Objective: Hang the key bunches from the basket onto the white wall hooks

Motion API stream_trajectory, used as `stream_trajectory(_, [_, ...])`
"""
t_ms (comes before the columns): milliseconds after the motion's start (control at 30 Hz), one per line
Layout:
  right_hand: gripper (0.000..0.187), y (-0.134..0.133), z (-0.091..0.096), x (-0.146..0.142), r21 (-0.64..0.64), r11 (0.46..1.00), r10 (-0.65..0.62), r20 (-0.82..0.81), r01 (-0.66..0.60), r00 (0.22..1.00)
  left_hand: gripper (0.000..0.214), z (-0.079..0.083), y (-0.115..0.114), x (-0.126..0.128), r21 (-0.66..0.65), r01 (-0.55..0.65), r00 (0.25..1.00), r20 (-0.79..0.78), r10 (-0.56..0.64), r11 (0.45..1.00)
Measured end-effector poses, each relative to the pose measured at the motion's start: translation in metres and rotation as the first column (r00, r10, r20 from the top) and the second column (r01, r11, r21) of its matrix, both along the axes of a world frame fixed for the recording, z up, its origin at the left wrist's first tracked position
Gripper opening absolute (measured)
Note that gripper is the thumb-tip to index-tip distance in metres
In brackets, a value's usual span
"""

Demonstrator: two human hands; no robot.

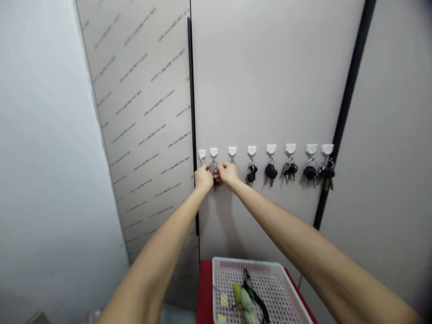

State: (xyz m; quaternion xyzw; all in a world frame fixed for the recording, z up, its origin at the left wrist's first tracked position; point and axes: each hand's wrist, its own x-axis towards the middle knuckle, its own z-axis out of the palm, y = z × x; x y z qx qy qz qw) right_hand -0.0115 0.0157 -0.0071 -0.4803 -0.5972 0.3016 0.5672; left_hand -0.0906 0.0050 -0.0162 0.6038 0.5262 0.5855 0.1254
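Observation:
My left hand [204, 178] and my right hand [228, 173] meet at a key ring [213, 166] below the second white hook [213, 152] from the left. Both have their fingers closed around the ring and the bunch of keys [216, 185] on it, which they partly cover. The ring appears to be at the hook; whether it is hung on it is hard to make out. The leftmost hook [201, 154] is just above my left hand. Behind my right hand, the third hook [232, 151] shows a bit of metal beneath it.
More bunches of keys [271, 171] hang from a row of hooks to the right on the pale cabinet door [270, 90]. Below, a white plastic basket [248, 261] holds a green-and-yellow item and a black strap, standing on a red surface [204, 288]. A black handle [191, 90] runs down the left.

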Motion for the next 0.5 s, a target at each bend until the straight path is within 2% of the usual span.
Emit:
stream_trajectory(100, [0.022,-0.013,-0.02,0.012,0.178,0.984,-0.042,0.129,0.018,0.991,0.029,-0.026,-0.019,-0.006,0.084,-0.055,0.995,-0.083,0.062,0.995])
stream_trajectory(167, [0.027,-0.028,-0.047,0.025,0.276,0.96,-0.028,0.276,-0.051,0.961,0.028,-0.056,-0.034,-0.009,0.087,0.016,0.985,-0.173,-0.001,0.996])
stream_trajectory(200, [0.026,-0.037,-0.065,0.033,0.254,0.959,0.026,0.367,-0.127,0.93,0.026,-0.073,-0.042,-0.009,0.038,0.074,0.975,-0.214,-0.064,0.997])
stream_trajectory(233, [0.024,-0.046,-0.085,0.041,0.184,0.959,0.11,0.463,-0.217,0.879,0.025,-0.091,-0.05,-0.008,-0.034,0.132,0.957,-0.257,-0.137,0.991])
stream_trajectory(300, [0.019,-0.067,-0.127,0.058,-0.035,0.935,0.298,0.617,-0.354,0.728,0.023,-0.129,-0.068,-0.004,-0.201,0.239,0.894,-0.337,-0.296,0.95])
stream_trajectory(367, [0.017,-0.085,-0.166,0.073,-0.236,0.891,0.437,0.676,-0.387,0.593,0.023,-0.162,-0.085,0.003,-0.349,0.314,0.801,-0.402,-0.444,0.883])
stream_trajectory(433, [0.02,-0.099,-0.195,0.085,-0.358,0.849,0.524,0.661,-0.388,0.537,0.022,-0.186,-0.098,0.01,-0.458,0.347,0.709,-0.443,-0.549,0.818])
stream_trajectory(500, [0.024,-0.107,-0.211,0.095,-0.393,0.83,0.556,0.63,-0.396,0.542,0.021,-0.201,-0.108,0.014,-0.522,0.35,0.657,-0.456,-0.601,0.778])
